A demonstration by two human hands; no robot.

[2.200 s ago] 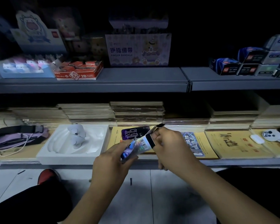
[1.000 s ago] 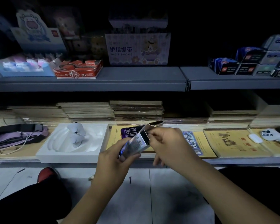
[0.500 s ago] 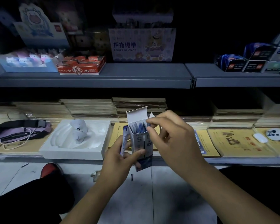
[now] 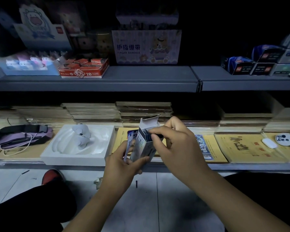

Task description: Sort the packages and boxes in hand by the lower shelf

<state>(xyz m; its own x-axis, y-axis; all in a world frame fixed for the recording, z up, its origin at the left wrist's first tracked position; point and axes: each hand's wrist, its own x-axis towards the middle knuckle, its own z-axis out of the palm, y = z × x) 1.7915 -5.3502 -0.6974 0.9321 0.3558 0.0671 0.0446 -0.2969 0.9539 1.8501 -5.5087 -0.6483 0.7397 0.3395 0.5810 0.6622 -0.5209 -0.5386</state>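
A small silvery-blue carton (image 4: 141, 146) stands upright in front of the lower shelf, its top flap (image 4: 149, 121) folded open. My left hand (image 4: 122, 164) grips its lower part, thumb across the front, and also holds a thin card (image 4: 128, 144) behind it. My right hand (image 4: 172, 144) reaches over the open mouth and pinches the dark contents (image 4: 146, 133) sticking up inside the carton with thumb and forefinger.
The lower shelf (image 4: 241, 166) carries a white tray (image 4: 70, 158) with a white controller, a purple pouch (image 4: 18, 136), yellow booklets (image 4: 248, 148), another white controller (image 4: 286, 139) and book stacks. The upper shelf (image 4: 141, 81) holds a red 2B box, a finger-bandage box and dark cartons. My knees flank a grey floor.
The carton has been turned from lying slanted to upright and its top flap opened. My right hand moved from the flap to pinching the contents inside the mouth.
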